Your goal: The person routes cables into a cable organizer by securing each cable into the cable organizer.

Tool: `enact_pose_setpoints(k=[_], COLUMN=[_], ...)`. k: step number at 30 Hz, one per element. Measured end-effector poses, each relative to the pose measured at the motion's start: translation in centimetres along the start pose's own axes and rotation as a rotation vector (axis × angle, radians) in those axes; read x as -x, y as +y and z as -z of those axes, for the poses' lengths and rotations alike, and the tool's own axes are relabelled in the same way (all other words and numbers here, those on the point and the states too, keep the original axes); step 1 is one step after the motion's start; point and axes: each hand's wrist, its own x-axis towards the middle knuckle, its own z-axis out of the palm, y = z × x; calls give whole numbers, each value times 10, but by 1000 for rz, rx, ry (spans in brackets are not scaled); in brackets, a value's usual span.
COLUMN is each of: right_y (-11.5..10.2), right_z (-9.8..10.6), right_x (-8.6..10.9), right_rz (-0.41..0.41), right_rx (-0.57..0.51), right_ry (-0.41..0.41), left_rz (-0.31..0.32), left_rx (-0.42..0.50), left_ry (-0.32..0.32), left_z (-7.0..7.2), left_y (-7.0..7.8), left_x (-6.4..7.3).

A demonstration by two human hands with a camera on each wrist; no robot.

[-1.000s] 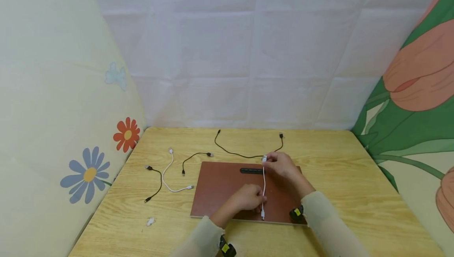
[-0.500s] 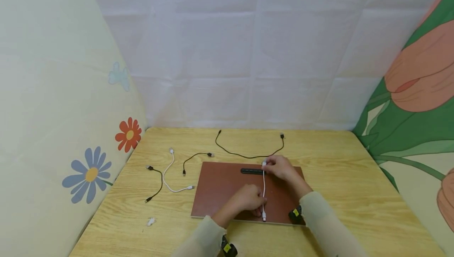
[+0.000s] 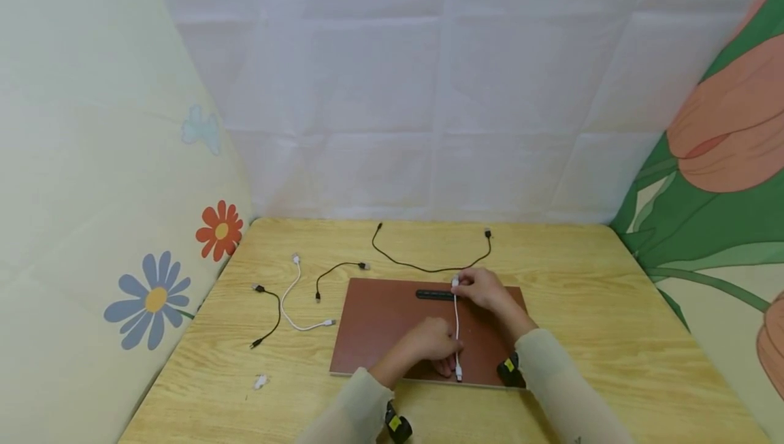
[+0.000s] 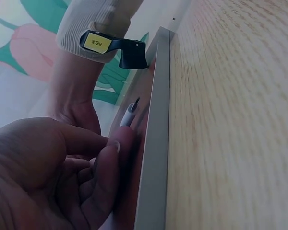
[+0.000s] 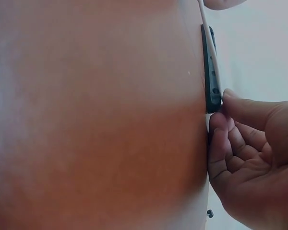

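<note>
A short white USB cable (image 3: 456,321) is stretched over the brown board (image 3: 373,328), running from far to near. My right hand (image 3: 484,287) pinches its far end between thumb and fingers, at the right end of a black slotted strip (image 3: 433,295). Nearer me, my left hand (image 3: 431,340) pinches the cable close to its other plug (image 3: 459,374), which pokes out past the fingertips. The left wrist view shows that plug (image 4: 129,115) just beyond the thumb and finger. In the right wrist view the cable (image 5: 212,48) passes along the strip (image 5: 210,72); the fingers hide its far plug.
Left of the board lie a white cable (image 3: 288,308), two short black cables (image 3: 278,308) (image 3: 331,271) and a small white piece (image 3: 260,381). A longer black cable (image 3: 416,267) curves behind the board. Cloth walls (image 3: 367,90) border the table's back and sides.
My right hand has come down slightly toward me with the cable's far end, near the strip. The near plug has shifted a little to the right with my left hand.
</note>
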Motion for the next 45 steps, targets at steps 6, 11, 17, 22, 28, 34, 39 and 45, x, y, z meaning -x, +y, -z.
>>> enact_pose_setpoints(k=[6,11,17,22,28,34,39,45], right_y=[1,3,3,3,3,-2,-7,-9], right_z=[1,1,0,1,4,7,6,2], right_x=[-1,-2,-3,-2,-2,-3,-5,-8], right_rz=[-13,-41,-64,-56,-75,-89,-112,-128], right_rx=[-2,-6,5,18,23,-10,-45,-17], right_ry=[-14,-23,-28,-47,-86,-111,-111,-100], left_rz=[12,11,9,17,5,8,15,30], left_rx=[-9,-16,-42,-53,-70,-116,-148,-178], left_ry=[-22,-32,-13,4,9,30,35,22], left_z=[1,1,-1,-4,-6,-4,-1,1], left_y=[2,2,2,2,5,8,6,5], left_x=[-3,-5,-7,-8,-6,-6,-9,-11])
